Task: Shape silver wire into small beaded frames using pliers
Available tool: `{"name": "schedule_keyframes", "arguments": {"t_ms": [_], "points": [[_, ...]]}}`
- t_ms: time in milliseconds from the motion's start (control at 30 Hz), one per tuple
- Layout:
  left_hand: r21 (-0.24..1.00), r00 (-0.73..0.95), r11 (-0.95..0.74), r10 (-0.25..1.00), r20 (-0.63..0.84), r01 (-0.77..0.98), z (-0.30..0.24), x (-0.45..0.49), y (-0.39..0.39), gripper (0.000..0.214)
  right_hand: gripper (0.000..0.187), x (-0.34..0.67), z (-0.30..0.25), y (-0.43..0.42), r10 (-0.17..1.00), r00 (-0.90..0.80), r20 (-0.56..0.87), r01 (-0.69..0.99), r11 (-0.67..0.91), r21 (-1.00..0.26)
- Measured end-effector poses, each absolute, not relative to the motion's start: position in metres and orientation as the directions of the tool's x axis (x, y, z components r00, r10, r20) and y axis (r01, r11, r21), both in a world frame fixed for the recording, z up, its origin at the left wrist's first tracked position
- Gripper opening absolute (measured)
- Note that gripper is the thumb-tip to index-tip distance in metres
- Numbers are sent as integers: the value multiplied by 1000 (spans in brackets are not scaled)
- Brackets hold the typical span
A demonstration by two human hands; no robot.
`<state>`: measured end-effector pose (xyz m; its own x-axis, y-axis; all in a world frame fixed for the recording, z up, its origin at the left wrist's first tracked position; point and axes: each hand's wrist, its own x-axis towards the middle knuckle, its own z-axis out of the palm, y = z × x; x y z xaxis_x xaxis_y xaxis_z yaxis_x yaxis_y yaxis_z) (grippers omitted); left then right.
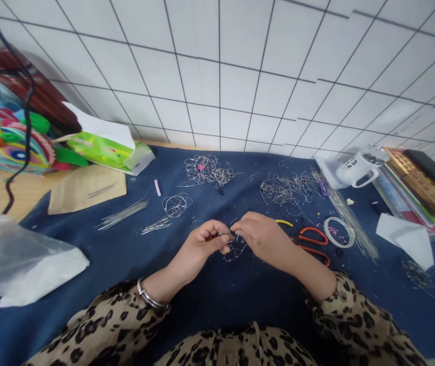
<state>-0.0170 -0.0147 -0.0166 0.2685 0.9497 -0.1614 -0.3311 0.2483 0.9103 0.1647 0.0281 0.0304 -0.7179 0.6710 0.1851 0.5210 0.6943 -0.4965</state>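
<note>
Between my two hands is a small wire frame (235, 253) of thin bent wire, its lower loops hanging below my fingers. My left hand (208, 241) pinches it between thumb and fingers. From the other side, my right hand (261, 236) has its fingertips closed at the frame's top edge; a thin wire end seems to be there, too fine to make out fully. Just right of that hand lie red-handled scissors (314, 236), partly hidden behind my wrist, and a yellow-handled tool (284, 222). A round wire shape (177, 205) rests left of my hands.
Tangled wire heaps (289, 189) and wire shapes (206, 170) lie at the back. Straight wires (124, 214) are at left, more (354, 229) at right. A white ring dish (328, 239) holds pink beads. A mug (358, 170), books (404, 193) and a plastic bag (23, 259) flank the blue cloth.
</note>
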Motion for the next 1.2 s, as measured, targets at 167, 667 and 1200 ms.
{"name": "schedule_keyframes", "arguments": {"t_ms": [167,667,1200], "points": [[919,286,251,944,-164,-304,-17,-16,-16,10,20,164,28,23,680,-717,152,561,693,-452],[914,329,304,921,-210,-267,-20,-17,-15,13,20,163,35,27,771,-632,80,464,460,-757],[896,349,337,908,-230,-287,-17,-17,-15,13,8,157,27,24,844,-534,-49,373,183,-910]]}}
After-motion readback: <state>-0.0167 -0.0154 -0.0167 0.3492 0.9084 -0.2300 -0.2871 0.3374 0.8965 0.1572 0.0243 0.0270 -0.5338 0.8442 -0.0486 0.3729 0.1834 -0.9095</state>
